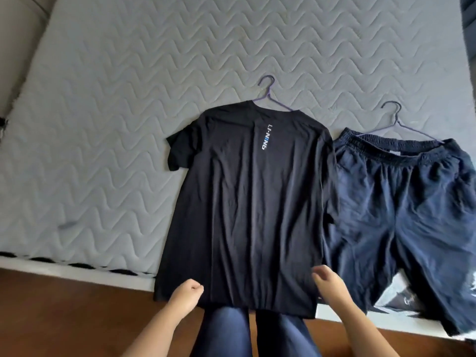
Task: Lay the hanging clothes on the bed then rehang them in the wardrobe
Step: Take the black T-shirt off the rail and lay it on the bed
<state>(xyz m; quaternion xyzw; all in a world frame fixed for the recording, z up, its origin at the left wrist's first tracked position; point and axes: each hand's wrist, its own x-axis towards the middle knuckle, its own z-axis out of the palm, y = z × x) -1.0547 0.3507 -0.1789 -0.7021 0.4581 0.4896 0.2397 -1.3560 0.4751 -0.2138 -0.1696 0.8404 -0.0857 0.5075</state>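
Observation:
A black T-shirt (247, 202) with a vertical logo lies flat on the grey quilted mattress (116, 124), with its hem hanging over the near edge. It is still on a purple hanger (268, 92). Beside it on the right lie navy shorts (401, 210) on a second purple hanger (395, 117). My left hand (189, 292) hovers over the shirt's lower left part, fingers curled into a fist with no fabric visibly in it. My right hand (328, 280) is over the lower right part, fingers loosely curled and holding nothing.
The mattress stretches away to the left and far side. Brown wooden floor (64, 313) runs along its near edge. My legs in dark blue trousers (226, 333) stand against the bed under the shirt's hem.

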